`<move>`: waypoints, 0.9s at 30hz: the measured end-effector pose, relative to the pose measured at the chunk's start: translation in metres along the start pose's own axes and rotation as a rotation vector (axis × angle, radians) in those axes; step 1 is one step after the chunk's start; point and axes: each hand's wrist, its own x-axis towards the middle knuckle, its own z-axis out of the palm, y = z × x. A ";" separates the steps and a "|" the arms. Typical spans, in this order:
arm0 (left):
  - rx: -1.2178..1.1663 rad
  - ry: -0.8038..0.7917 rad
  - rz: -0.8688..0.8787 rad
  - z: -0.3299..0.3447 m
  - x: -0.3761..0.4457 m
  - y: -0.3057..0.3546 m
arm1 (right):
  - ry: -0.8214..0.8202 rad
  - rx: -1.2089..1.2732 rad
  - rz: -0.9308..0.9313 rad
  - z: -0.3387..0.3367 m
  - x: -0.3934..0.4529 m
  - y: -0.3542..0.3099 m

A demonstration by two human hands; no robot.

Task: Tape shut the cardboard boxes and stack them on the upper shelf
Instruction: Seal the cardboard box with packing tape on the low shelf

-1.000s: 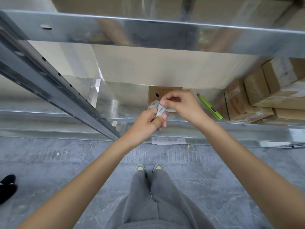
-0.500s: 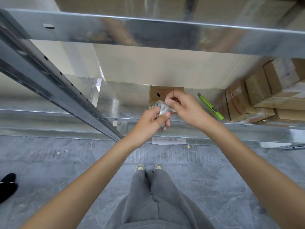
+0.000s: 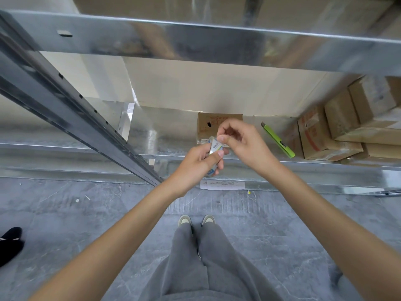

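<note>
Galvanised steel racking point(image 3: 195, 42) fills the upper part of the view, its shiny front beam running across the top and a slanted perforated upright point(image 3: 71, 118) cutting down from the left. Below lies a grey marbled stone floor point(image 3: 65, 235), with the person's grey trousers point(image 3: 201, 263) and pale shoes point(image 3: 196, 220) at the bottom centre and a black shoe point(image 3: 10, 242) at the left edge.

On the lower metal shelf point(image 3: 160, 135), a stack of taped brown cardboard boxes point(image 3: 347, 127) sits at the right, piled against the cream back wall. A single small brown cardboard box point(image 3: 208, 124) with red print and a dark hole stands at the back of the shelf in the centre, partly hidden behind the hands. Between it and the stack lies a lime-green utility knife point(image 3: 278, 141), flat on the shelf and angled, apart from both.

Both bare forearms reach forward and meet over the shelf's front edge. The left hand point(image 3: 195, 164) is curled round a small roll of clear tape with a white, blue-printed label point(image 3: 214, 148), thumb pressed on its face. The right hand point(image 3: 240, 140) has its fingers bent, thumb and forefinger pinching at the top edge of the roll, just in front of the small box. A white printed label point(image 3: 223, 184) is stuck to the front rail beneath the hands.
</note>
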 end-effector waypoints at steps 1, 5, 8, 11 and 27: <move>-0.008 0.005 -0.009 -0.001 0.001 -0.001 | -0.005 -0.021 -0.007 0.001 -0.001 -0.001; 0.001 0.050 -0.042 -0.007 0.004 -0.005 | -0.045 -0.099 -0.036 -0.001 0.001 -0.009; 0.024 0.065 -0.031 -0.008 0.005 -0.007 | -0.105 -0.053 0.053 -0.008 0.006 -0.013; 0.064 0.035 0.026 -0.007 0.003 -0.006 | -0.099 0.023 0.106 -0.014 0.014 -0.013; 0.054 0.037 -0.232 0.000 -0.001 -0.045 | -0.117 -0.121 0.152 -0.039 0.039 -0.022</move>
